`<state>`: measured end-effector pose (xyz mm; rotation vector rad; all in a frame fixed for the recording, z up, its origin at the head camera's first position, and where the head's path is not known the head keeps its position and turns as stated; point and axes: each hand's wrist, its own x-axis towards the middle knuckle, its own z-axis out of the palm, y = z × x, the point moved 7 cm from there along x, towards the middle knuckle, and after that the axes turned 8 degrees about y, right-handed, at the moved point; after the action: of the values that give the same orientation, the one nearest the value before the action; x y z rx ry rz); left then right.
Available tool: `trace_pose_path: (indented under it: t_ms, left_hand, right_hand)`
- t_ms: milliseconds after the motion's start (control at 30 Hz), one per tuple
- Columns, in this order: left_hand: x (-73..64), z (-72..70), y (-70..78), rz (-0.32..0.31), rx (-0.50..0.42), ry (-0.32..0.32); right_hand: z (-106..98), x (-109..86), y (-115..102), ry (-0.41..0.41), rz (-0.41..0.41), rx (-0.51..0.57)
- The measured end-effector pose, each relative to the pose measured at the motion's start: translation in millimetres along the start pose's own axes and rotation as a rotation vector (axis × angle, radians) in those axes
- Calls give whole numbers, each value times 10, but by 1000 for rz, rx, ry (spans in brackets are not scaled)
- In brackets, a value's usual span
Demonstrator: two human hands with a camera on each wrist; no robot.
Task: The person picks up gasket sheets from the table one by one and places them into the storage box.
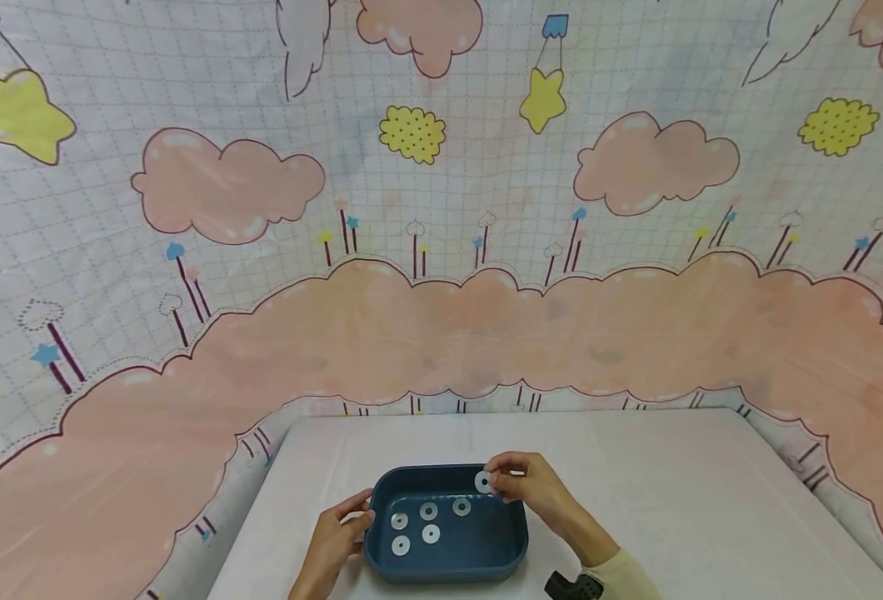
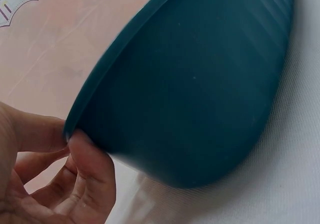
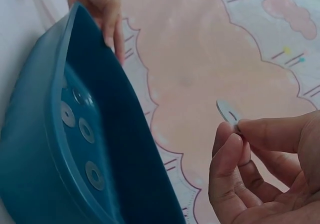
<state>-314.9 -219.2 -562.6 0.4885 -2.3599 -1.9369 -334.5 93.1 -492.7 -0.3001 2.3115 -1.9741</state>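
Observation:
A dark blue rectangular tray (image 1: pixel 445 575) with raised walls stands on the white cloth. Several flat metal washers (image 1: pixel 401 546) lie on its floor, mostly toward the left half. My left hand (image 1: pixel 329 540) is at the tray's left end, and the left wrist view shows its thumb and finger pinching the rim (image 2: pixel 95 79). Over the far right corner of the tray, my right hand (image 1: pixel 535 487) holds one more washer (image 3: pixel 225 110) by its edge between thumb and fingertips. That washer is tilted and clear of the tray walls.
White cloth (image 1: pixel 674 492) covers the table around the tray. Behind the table hangs a curtain (image 1: pixel 486 333) printed with clouds and stars. A dark device (image 1: pixel 575 586) is strapped at my right wrist, beside a pale sleeve (image 1: pixel 625 577).

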Motion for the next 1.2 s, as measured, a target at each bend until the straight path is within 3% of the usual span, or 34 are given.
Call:
trace_pose_path:
  t_ms: [767,1200]
  left_hand:
    - [-4,-5,9,-11,-8,-4]
    - [-8,-21,-8,-6,-7,-12]
  right_hand:
    - [415,28,128,-55,34,2]
    - [630,37,315,-107,143,5]
